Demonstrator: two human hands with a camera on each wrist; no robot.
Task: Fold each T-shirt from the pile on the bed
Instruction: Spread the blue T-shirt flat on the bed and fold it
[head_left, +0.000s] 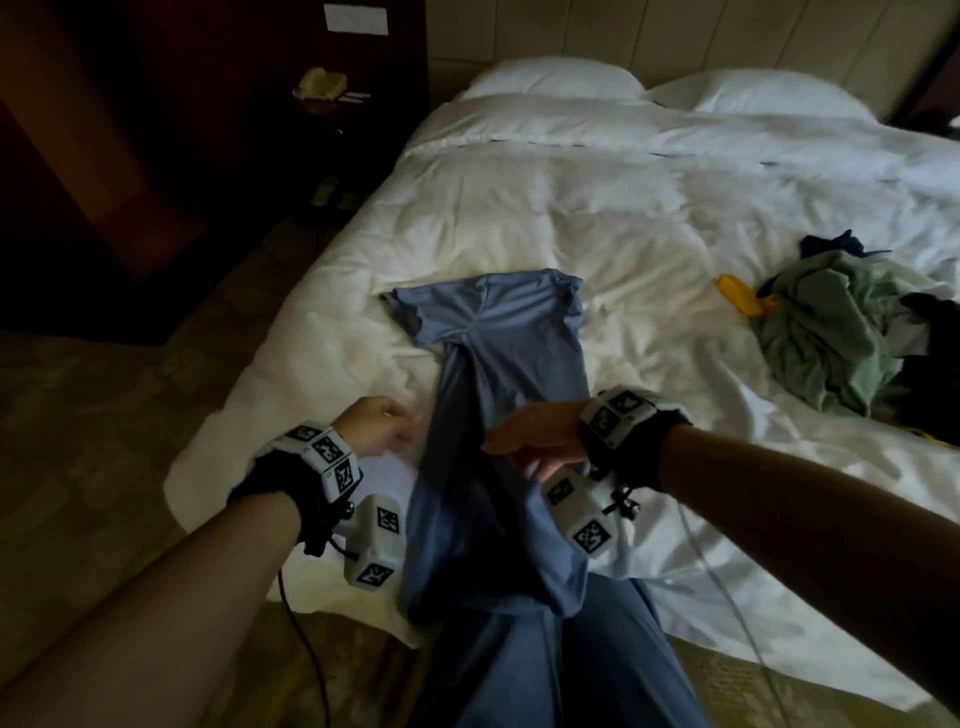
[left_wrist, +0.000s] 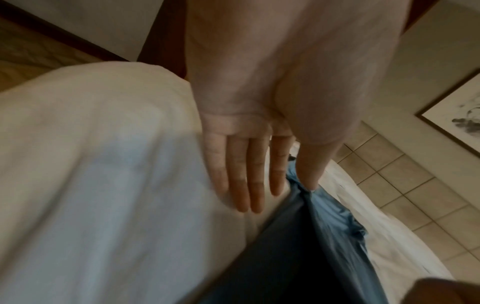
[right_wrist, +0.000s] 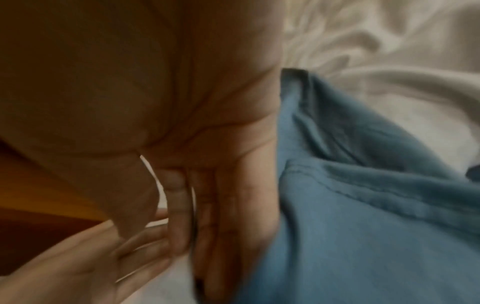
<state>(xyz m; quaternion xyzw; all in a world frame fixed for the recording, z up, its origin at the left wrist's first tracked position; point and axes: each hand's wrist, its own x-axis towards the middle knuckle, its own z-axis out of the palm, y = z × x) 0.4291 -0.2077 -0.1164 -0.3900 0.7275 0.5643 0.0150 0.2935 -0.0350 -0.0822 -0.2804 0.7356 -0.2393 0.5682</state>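
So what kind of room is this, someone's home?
Probably a hotel bedroom: a wide bed with white duvet and two pillows, a padded headboard, and a telephone on the dark bedside cabinet.

left hand (left_wrist: 259, 127) flat, fingers (left_wrist: 255, 185) straight over white duvet (left_wrist: 103, 185). blue t-shirt (left_wrist: 324, 236) beside fingertips. tiled floor (left_wrist: 415, 195) beyond.
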